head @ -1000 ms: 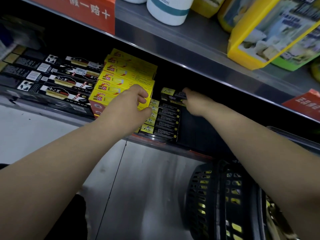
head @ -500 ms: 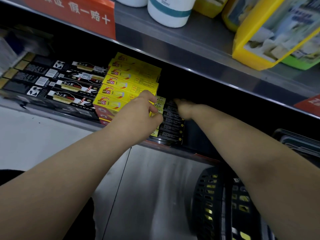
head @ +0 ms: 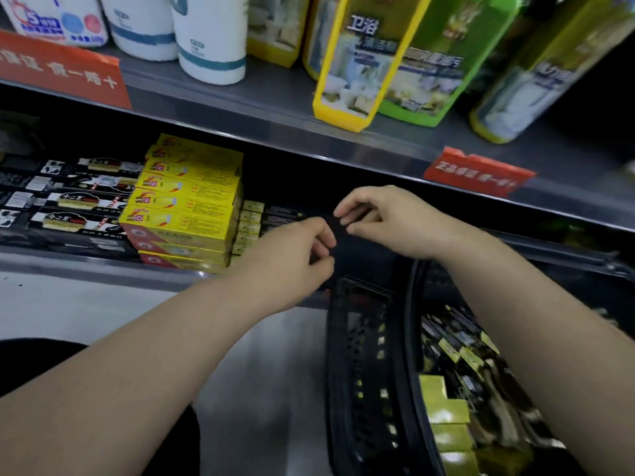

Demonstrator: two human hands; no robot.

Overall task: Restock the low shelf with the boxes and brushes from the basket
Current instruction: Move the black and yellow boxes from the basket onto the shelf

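Note:
On the low shelf point(head: 86, 266) stands a stack of yellow boxes point(head: 187, 204). Right of it is a stack of narrow black-and-yellow boxes point(head: 252, 223), and left of it lie rows of black brush boxes point(head: 68, 201). My left hand point(head: 292, 259) hovers in front of the narrow boxes, its fingers loosely curled and holding nothing I can see. My right hand point(head: 388, 219) hangs just to its right, before the dark bare part of the shelf, also loosely curled and with nothing visible in it. The black basket point(head: 360, 372) below holds several yellow and black boxes point(head: 446, 410).
The upper shelf point(head: 275, 108) overhangs the low one and carries white bottles point(head: 209, 39) and yellow and green refill packs point(head: 360, 63). Red price tags point(head: 477, 173) hang on its edge. A grey panel point(head: 268, 389) lies below the low shelf.
My right hand has let go of the black-and-yellow box on the stack and drawn back. My left hand has left the yellow boxes and moved right. The view has tilted upward.

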